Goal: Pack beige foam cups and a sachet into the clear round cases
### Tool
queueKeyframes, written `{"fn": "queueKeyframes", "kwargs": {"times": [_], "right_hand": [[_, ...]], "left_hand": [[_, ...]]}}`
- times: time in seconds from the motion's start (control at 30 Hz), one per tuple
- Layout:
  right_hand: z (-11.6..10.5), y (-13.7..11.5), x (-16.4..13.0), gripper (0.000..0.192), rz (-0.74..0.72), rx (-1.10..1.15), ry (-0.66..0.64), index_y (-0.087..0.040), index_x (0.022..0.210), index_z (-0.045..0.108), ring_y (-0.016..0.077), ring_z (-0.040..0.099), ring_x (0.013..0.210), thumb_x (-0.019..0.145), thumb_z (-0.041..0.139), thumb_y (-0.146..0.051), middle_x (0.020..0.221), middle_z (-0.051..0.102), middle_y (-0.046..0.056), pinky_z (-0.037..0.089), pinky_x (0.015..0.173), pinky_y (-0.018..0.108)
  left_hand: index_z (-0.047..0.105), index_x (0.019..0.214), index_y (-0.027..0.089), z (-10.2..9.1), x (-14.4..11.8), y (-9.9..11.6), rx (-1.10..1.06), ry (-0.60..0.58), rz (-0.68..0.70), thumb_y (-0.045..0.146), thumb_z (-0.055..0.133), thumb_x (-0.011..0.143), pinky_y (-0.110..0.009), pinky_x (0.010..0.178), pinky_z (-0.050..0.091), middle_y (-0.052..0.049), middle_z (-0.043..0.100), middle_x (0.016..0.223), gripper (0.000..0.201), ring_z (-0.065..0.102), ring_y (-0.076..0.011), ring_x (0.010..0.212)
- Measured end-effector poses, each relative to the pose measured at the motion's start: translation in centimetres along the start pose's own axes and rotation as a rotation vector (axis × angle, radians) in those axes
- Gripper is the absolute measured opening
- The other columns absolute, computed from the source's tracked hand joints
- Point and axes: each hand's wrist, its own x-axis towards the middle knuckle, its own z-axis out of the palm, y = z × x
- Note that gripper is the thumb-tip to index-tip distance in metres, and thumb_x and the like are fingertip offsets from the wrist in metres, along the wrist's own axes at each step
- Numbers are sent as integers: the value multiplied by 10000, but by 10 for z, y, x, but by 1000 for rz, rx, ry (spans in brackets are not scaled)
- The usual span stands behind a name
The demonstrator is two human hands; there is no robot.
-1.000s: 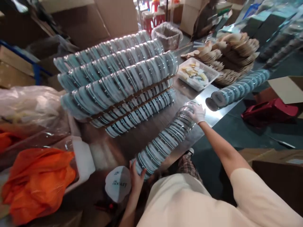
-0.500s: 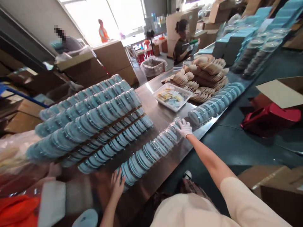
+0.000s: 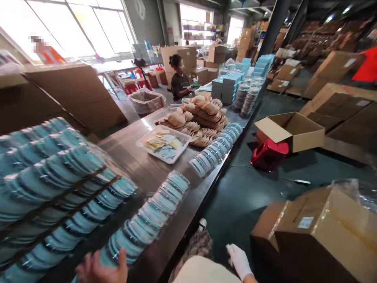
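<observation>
A long row of blue round discs in clear covers [image 3: 150, 214] lies on the steel table [image 3: 132, 157] near its front edge. My left hand [image 3: 103, 269], bare and blurred, is at the near end of that row with fingers spread, touching or just off it. My right hand [image 3: 240, 261], in a white glove, hangs off the table's edge above the floor, holding nothing. A big stack of the same disc rows [image 3: 50, 177] fills the left of the table.
A white tray of packets [image 3: 164, 144], a pile of tan wooden pieces [image 3: 200, 116] and another disc row [image 3: 218, 149] sit farther along the table. Cardboard boxes [image 3: 318, 232] stand at my right, a red stool [image 3: 269, 154] lies on the floor, and a seated person [image 3: 178, 82] works at the far end.
My right hand has let go of the far end of the disc row and dropped back beside my body. The row now rests on the table. My view has lifted toward the room.
</observation>
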Motion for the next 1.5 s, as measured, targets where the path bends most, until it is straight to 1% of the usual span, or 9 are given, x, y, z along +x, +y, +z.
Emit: {"fn": "queueKeyframes", "kwargs": {"times": [0.2,0.33,0.53,0.73,0.9,1.07,1.23,1.37,1.5], "right_hand": [[-103,61,32,407,274,227,133,-362,881,728,283,681,531,701,451,-599,523,607,-15,554,602,421],[-136,39,109,444,216,164,155,-322,907,750,276,741,653,753,413,-568,714,728,13,606,686,412],[-202,-19,216,421,28,-255,-160,-265,1118,812,310,667,1305,840,533,-411,1342,740,87,475,1153,432],[-311,-57,333,534,11,-233,-35,-196,1270,757,275,642,1333,946,434,-470,1387,710,110,442,1197,423],[-382,-89,458,568,-152,-116,101,-169,1293,731,282,614,1359,916,458,-494,1418,686,128,428,1222,435],[-427,-170,587,584,-463,-76,296,-140,1308,709,302,626,1314,962,409,-503,1373,705,163,443,1193,489],[-391,-315,656,455,-1067,-210,-7,-215,1109,783,265,684,1186,1057,371,-403,1181,785,111,492,1117,430],[-295,-428,650,378,-1345,-706,-431,-210,1134,774,216,654,1220,1064,410,-282,1221,777,101,437,1125,328],[-212,-479,633,427,-1371,-900,-484,-169,1347,680,284,568,1362,999,436,-132,1419,675,168,397,1141,438]], "left_hand": [[503,1473,210,182,17,232,-383,-497,435,574,612,962,-653,1262,288,-187,483,1594,637,358,-378,1557],[516,1505,203,270,37,319,-306,-681,530,560,685,932,-631,1290,183,-196,412,1654,696,300,-383,1583],[472,1563,177,360,55,385,-147,-748,415,647,706,871,-726,1242,176,-230,453,1622,869,310,-457,1557],[437,1601,184,419,65,445,-60,-889,410,686,794,755,-736,1218,227,-240,407,1651,1046,302,-484,1552],[436,1609,251,441,54,461,45,-894,369,641,827,743,-687,1235,242,-201,380,1677,1027,363,-449,1532],[435,1611,283,435,45,466,156,-916,282,599,838,760,-635,1272,214,-166,375,1688,993,363,-398,1547],[445,1602,298,431,50,485,209,-966,145,570,869,726,-631,1280,194,-162,392,1679,1010,359,-385,1554],[454,1587,339,433,57,494,205,-924,103,584,875,710,-685,1270,135,-139,420,1667,1004,304,-387,1581],[470,1578,296,430,89,467,265,-669,25,456,697,927,-574,1303,169,-118,486,1628,708,350,-298,1570]]}}
